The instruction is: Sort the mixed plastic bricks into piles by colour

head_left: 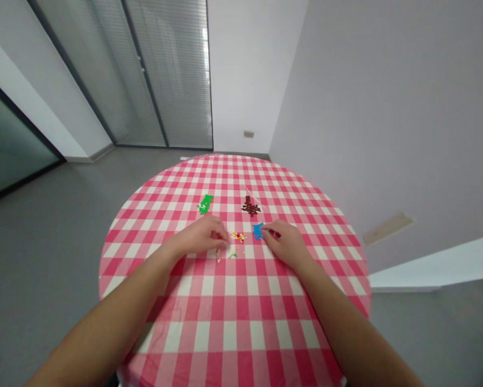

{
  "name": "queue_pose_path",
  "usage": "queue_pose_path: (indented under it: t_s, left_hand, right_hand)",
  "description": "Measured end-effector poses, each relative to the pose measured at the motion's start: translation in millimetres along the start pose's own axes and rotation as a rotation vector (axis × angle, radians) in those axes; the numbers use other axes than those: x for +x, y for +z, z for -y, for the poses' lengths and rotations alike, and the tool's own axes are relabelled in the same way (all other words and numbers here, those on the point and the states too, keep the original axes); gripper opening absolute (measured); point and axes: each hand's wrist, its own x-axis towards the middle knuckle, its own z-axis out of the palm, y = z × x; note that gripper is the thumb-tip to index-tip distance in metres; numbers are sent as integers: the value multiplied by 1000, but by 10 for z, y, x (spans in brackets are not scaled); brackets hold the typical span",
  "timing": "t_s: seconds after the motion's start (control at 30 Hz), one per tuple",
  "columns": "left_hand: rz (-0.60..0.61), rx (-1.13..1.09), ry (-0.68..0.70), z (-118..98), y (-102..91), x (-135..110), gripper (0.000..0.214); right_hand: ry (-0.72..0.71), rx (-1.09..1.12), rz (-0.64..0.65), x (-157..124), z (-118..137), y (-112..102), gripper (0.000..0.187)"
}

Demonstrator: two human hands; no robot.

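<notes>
Small blue pieces (258,231) lie in a loose pile on the checked tablecloth. My right hand (285,243) rests at their right side, its thumb and finger pinched together at the pile's edge; what is between the tips is too small to make out. My left hand (204,235) is bent with fingers curled toward the thumb, just left of a small pile of red, yellow and white pieces (239,236). Anything in its fingertips is hidden. Several pale and green bits (234,255) lie scattered below, in front of that hand.
A pile of green pieces (205,204) lies beyond my left hand, and dark brown pieces (250,207) lie beyond the blue ones. The round table wears a red-and-white checked cloth (229,336). A white wall (386,118) stands close on the right; glass partitions (164,70) are behind.
</notes>
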Motion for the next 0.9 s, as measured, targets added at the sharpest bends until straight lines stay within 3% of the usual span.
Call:
queue_pose_path:
  t_s: [0.13, 0.4, 0.6, 0.73, 0.9]
  left_hand:
    - [119, 73, 36, -174, 105, 46, 14]
    - [111, 130, 107, -178, 179, 71, 21]
    - [-86, -53, -177, -77, 23, -8, 15]
    - [-296, -124, -259, 128, -151, -89, 15]
    - [-385, -97, -374, 358, -258, -155, 14]
  right_hand:
    - [-58, 46, 11, -20, 100, 81, 19]
    - [-56, 61, 2, -22, 80, 88, 19]
    - [-41, 45, 31, -24, 92, 82, 19]
    - [-44, 56, 37, -30, 84, 90, 20]
    - [-56, 57, 29, -33, 86, 94, 20]
